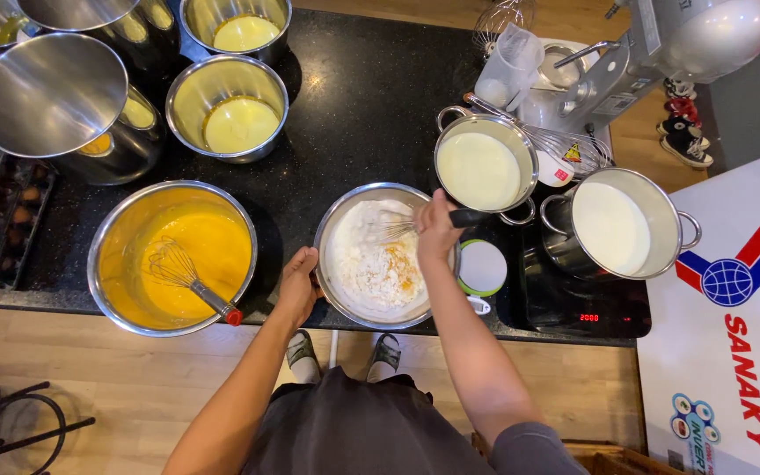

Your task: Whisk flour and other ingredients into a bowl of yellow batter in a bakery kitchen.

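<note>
Steel mixing bowl of flour sits near-centre on our black table, our left hand clasping its left rim while our right hand, closed around the whisk, angles its wires leftward into the flour.

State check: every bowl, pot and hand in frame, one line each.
Flour bowl: flour with yellow streaks, partly mixed.
Right hand: gripping whisk in the flour.
Left hand: holding the bowl rim.
Yolk bowl: orange liquid, red-tipped whisk resting inside.
Two pots: filled with white liquid.
</note>
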